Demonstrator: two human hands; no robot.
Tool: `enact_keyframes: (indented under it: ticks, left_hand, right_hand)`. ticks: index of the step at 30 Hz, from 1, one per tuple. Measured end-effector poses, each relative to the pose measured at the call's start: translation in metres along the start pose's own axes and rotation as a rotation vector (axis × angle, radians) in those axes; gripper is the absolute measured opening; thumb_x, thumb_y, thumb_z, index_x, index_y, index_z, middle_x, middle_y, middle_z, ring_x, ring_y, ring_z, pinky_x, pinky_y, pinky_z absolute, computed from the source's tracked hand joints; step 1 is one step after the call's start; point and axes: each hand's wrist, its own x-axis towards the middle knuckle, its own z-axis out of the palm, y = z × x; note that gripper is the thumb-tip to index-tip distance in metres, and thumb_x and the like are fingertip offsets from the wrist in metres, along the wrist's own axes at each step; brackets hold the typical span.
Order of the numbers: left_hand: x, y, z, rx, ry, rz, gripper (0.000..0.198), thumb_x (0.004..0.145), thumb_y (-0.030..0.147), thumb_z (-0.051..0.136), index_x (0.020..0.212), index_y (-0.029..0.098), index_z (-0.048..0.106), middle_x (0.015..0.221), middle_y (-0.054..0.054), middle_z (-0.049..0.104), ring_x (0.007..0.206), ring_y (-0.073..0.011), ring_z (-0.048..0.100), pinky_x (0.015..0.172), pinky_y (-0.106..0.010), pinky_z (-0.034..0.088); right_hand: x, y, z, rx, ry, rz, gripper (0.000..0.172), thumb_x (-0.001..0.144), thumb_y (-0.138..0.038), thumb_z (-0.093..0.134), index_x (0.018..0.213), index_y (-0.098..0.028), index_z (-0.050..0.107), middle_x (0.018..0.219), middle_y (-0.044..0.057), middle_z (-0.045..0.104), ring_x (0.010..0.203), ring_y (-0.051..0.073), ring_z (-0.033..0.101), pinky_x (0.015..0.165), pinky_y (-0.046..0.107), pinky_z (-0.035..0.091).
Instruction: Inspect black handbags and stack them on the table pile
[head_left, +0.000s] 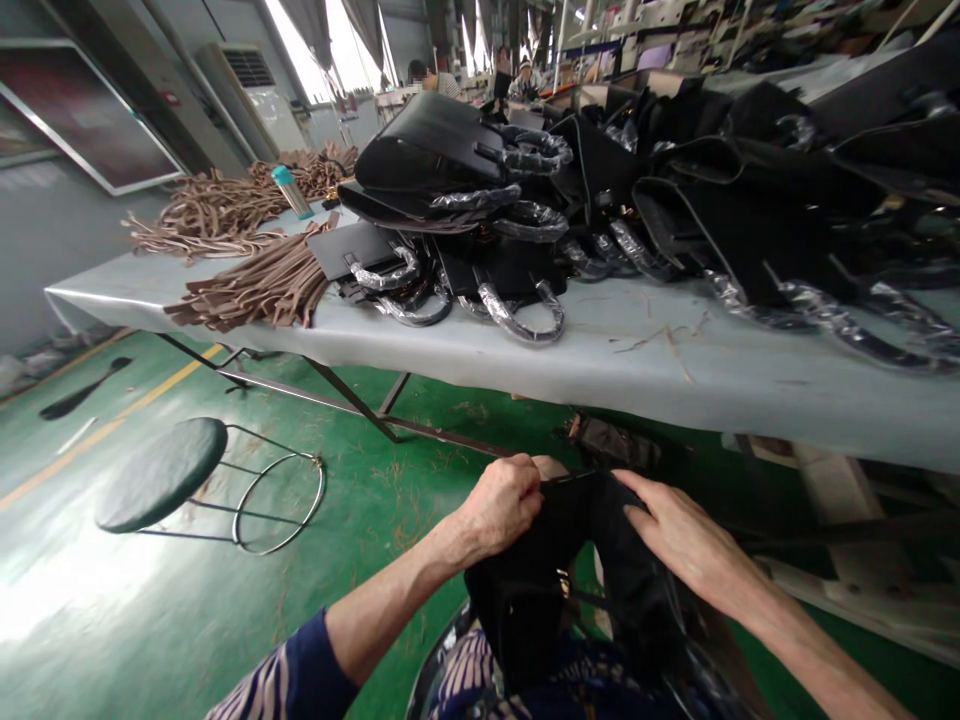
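A black handbag point(521, 600) lies across my lap, its far edge raised between my two hands. With fingers curled tight, my left hand point(504, 505) grips that edge at its left end. At the right end my right hand point(675, 530) pinches the edge, thumb on the near side and fingers along the far side. A small gold-coloured metal piece shows near the middle of the bag. The lower part of the bag is dark against my clothes, so its shape there is hard to make out.
A long table point(600, 370) stands in front, bearing piled black handbags point(427, 150) with plastic-wrapped handles, brown straps point(262, 280) and a turquoise-capped bottle point(292, 192). A round stool point(165, 475) lies tipped on the green floor at left. People sit far back.
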Motion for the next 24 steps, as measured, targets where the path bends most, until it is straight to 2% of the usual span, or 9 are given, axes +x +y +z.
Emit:
enact_keyframes:
  ticks: [3, 8, 10, 12, 14, 16, 18, 21, 24]
  left_hand:
    - [0.001, -0.002, -0.001, -0.053, 0.047, -0.108, 0.013, 0.067, 0.006, 0.044, 0.058, 0.014, 0.049, 0.062, 0.001, 0.047, 0.060, -0.0099, 0.043, 0.056, -0.020, 0.033]
    - [0.005, -0.002, -0.001, -0.178, 0.075, -0.195, 0.015, 0.063, 0.006, 0.047, 0.051, 0.015, 0.044, 0.057, 0.003, 0.044, 0.056, -0.0089, 0.040, 0.051, -0.021, 0.028]
    - [0.007, -0.003, 0.001, -0.238, 0.067, -0.206, 0.014, 0.063, 0.008, 0.049, 0.051, 0.015, 0.044, 0.056, 0.004, 0.044, 0.055, -0.0086, 0.039, 0.050, -0.021, 0.027]
    - [0.008, -0.004, 0.003, -0.282, 0.056, -0.211, 0.014, 0.062, 0.010, 0.051, 0.052, 0.015, 0.043, 0.054, 0.005, 0.042, 0.054, -0.0079, 0.037, 0.050, -0.021, 0.026]
    - [0.009, -0.006, 0.005, -0.295, 0.068, -0.210, 0.016, 0.062, 0.011, 0.053, 0.053, 0.015, 0.040, 0.052, 0.007, 0.038, 0.052, -0.0072, 0.033, 0.048, -0.021, 0.023]
    - [0.009, -0.007, 0.006, -0.291, 0.092, -0.201, 0.019, 0.062, 0.011, 0.054, 0.054, 0.015, 0.037, 0.051, 0.007, 0.035, 0.052, -0.0069, 0.030, 0.048, -0.021, 0.021]
    - [0.009, -0.008, 0.006, -0.289, 0.096, -0.199, 0.019, 0.064, 0.013, 0.055, 0.056, 0.016, 0.038, 0.053, 0.008, 0.035, 0.053, -0.0069, 0.030, 0.048, -0.020, 0.022]
    - [0.005, -0.006, 0.001, -0.275, 0.070, -0.229, 0.013, 0.067, 0.018, 0.058, 0.069, 0.016, 0.046, 0.060, 0.007, 0.043, 0.058, -0.0080, 0.038, 0.051, -0.019, 0.028]
    - [-0.004, -0.001, -0.007, -0.175, -0.041, -0.285, 0.045, 0.058, 0.040, 0.072, 0.091, 0.018, 0.051, 0.075, 0.002, 0.055, 0.069, -0.0149, 0.051, 0.056, -0.022, 0.036]
  right_hand:
    - [0.001, 0.002, -0.006, 0.017, -0.061, -0.011, 0.044, 0.076, -0.019, 0.041, 0.118, -0.018, 0.056, 0.117, 0.008, 0.061, 0.110, 0.022, 0.054, 0.096, 0.038, 0.041]
    - [0.004, 0.002, -0.016, 0.061, -0.184, -0.086, 0.042, 0.078, -0.018, 0.039, 0.117, -0.022, 0.055, 0.112, 0.004, 0.064, 0.104, 0.020, 0.059, 0.090, 0.033, 0.046]
    - [0.005, -0.004, -0.017, -0.011, -0.133, -0.106, 0.046, 0.077, -0.021, 0.045, 0.122, -0.019, 0.051, 0.119, 0.007, 0.060, 0.107, 0.023, 0.056, 0.091, 0.034, 0.045]
    - [0.008, -0.015, -0.016, -0.130, -0.008, -0.140, 0.056, 0.074, -0.023, 0.053, 0.128, -0.014, 0.045, 0.129, 0.012, 0.051, 0.114, 0.027, 0.050, 0.094, 0.040, 0.043]
    - [0.015, -0.030, -0.015, -0.209, 0.063, -0.231, 0.060, 0.070, -0.022, 0.060, 0.128, -0.015, 0.045, 0.132, 0.013, 0.047, 0.118, 0.028, 0.046, 0.095, 0.044, 0.040]
    - [0.024, -0.045, -0.014, -0.216, -0.002, -0.352, 0.049, 0.071, -0.018, 0.060, 0.120, -0.020, 0.053, 0.122, 0.010, 0.057, 0.112, 0.026, 0.051, 0.093, 0.042, 0.041]
    - [0.034, -0.056, -0.014, -0.184, -0.132, -0.440, 0.037, 0.073, -0.015, 0.057, 0.109, -0.024, 0.061, 0.104, 0.005, 0.067, 0.102, 0.022, 0.058, 0.089, 0.038, 0.043]
    - [0.045, -0.063, -0.012, -0.136, -0.248, -0.470, 0.030, 0.077, -0.014, 0.051, 0.099, -0.029, 0.066, 0.091, 0.001, 0.070, 0.094, 0.020, 0.062, 0.081, 0.032, 0.045]
    - [0.049, -0.063, -0.009, -0.134, -0.221, -0.459, 0.026, 0.080, -0.017, 0.050, 0.094, -0.029, 0.068, 0.090, 0.001, 0.070, 0.089, 0.018, 0.063, 0.076, 0.029, 0.044]
